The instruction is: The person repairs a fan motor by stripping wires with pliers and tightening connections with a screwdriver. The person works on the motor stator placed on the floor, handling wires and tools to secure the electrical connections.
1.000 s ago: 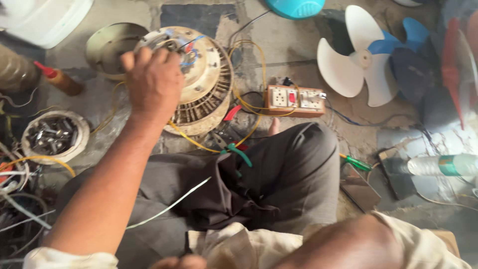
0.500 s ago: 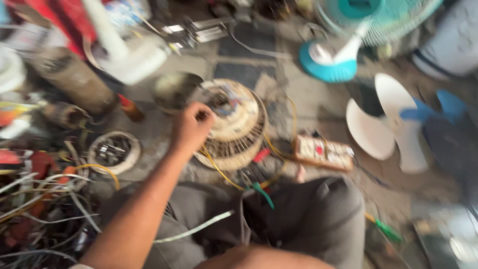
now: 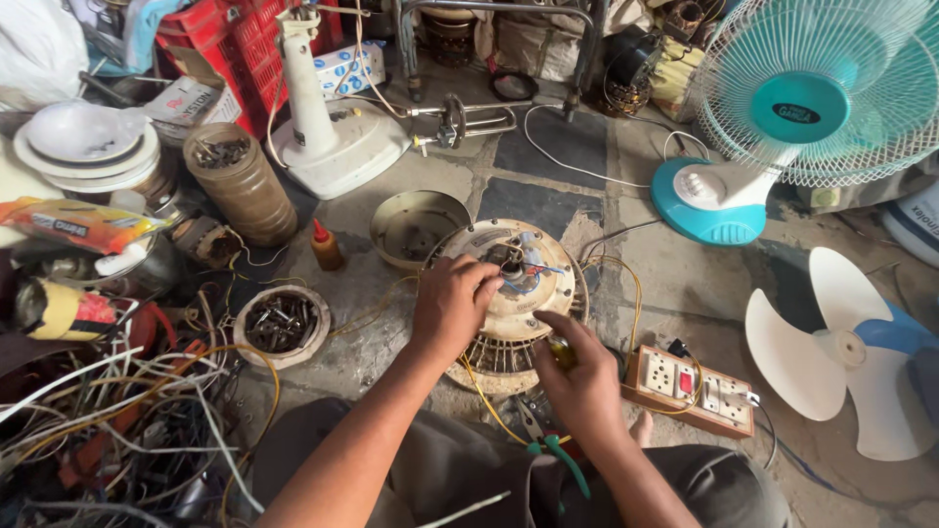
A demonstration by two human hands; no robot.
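The left hand [image 3: 452, 305] pinches the thin wires [image 3: 523, 274] on the round fan motor [image 3: 509, 303]; the right hand [image 3: 584, 376] clamps a small tool. The motor looks heavy and stiff, best gripped at its rim.

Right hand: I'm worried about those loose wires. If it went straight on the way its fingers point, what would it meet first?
Probably the blue wires at the fan motor hub; depth is unclear.

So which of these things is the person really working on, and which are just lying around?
In use:
- round fan motor, left hand on its top
- coloured wires at its middle
- right hand at its edge

Lying about:
- teal table fan
- white fan blade
- socket board
- green-handled pliers
- small brown bottle
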